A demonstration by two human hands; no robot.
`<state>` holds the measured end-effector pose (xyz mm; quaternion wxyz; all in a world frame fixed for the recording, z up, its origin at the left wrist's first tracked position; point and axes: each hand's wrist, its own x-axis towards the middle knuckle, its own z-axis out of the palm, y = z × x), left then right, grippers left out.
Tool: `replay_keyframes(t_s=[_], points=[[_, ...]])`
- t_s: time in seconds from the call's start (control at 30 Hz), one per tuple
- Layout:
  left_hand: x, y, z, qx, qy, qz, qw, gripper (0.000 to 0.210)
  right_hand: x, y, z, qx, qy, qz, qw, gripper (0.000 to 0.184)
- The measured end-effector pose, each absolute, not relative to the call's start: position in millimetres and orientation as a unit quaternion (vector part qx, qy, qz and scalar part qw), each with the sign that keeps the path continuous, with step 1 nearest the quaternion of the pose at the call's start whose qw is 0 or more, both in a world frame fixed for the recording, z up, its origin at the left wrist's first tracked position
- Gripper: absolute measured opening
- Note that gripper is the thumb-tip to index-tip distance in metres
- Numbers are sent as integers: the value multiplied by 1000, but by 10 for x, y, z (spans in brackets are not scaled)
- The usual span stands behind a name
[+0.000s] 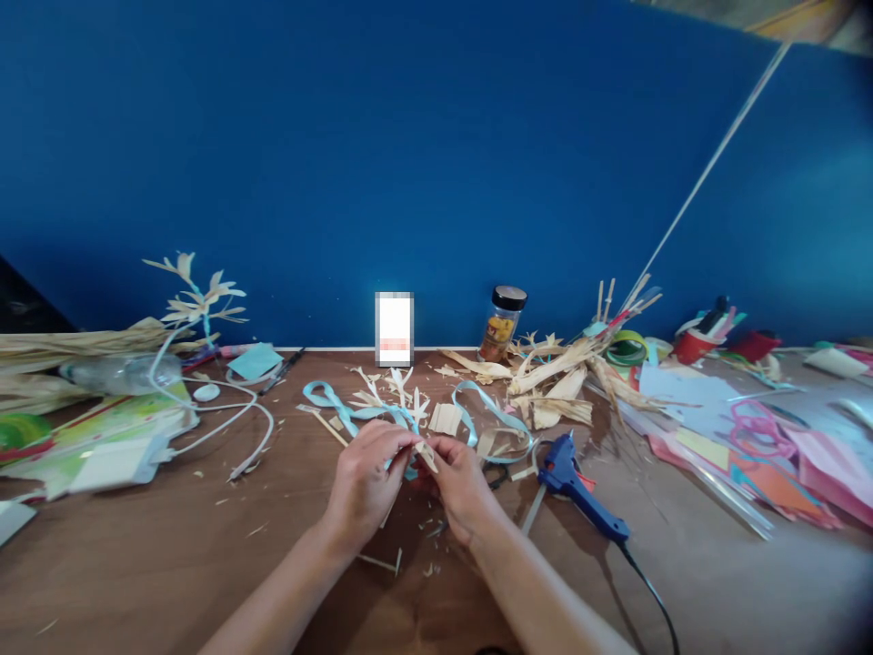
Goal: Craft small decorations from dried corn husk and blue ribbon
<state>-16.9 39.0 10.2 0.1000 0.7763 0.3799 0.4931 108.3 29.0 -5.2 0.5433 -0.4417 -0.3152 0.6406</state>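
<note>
Both hands meet over the brown table. My left hand (368, 473) is closed, thumb and fingertips pinching a stem wrapped in light blue; its pale husk flowers (402, 396) point toward the wall. My right hand (464, 482) is closed too, its fingertips pinching a small pale husk strip (426, 455) against the stem. Light blue ribbon (487, 400) lies in loops on the table just beyond the hands. A small folded husk piece (446, 418) rests between the flowers and the ribbon. To the right of my right hand lies a blue glue gun (573, 482).
A finished-looking husk flower branch (205, 296) stands at left, near a clear bottle (123, 373) and a white charger (119, 464) with cable. A black-lidded jar (501, 323) stands by the wall. Dry husks (556, 382), coloured paper (688, 400) and a red cup (699, 344) lie rightward.
</note>
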Motion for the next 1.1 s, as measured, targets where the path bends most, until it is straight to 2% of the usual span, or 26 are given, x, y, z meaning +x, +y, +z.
replay_keyframes(t_s=[0.13, 0.23, 0.37, 0.5, 0.83, 1.1], points=[[-171, 389, 103, 777, 385, 484, 115, 15, 1085, 286, -43, -434, -308, 655, 537, 27], [-142, 385, 63, 727, 436, 504, 165, 12, 1084, 291, -39, -421, -314, 648, 552, 24], [-89, 392, -1, 627, 479, 532, 307, 34, 1089, 305, -20, -409, -299, 642, 575, 23], [-74, 414, -14, 614, 474, 501, 384, 24, 1100, 314, -8, -409, -286, 642, 582, 27], [-92, 437, -53, 591, 466, 507, 420, 17, 1111, 324, -55, -423, -321, 613, 585, 28], [-58, 422, -66, 470, 441, 511, 569, 19, 1096, 325, -59, -412, -323, 610, 595, 28]])
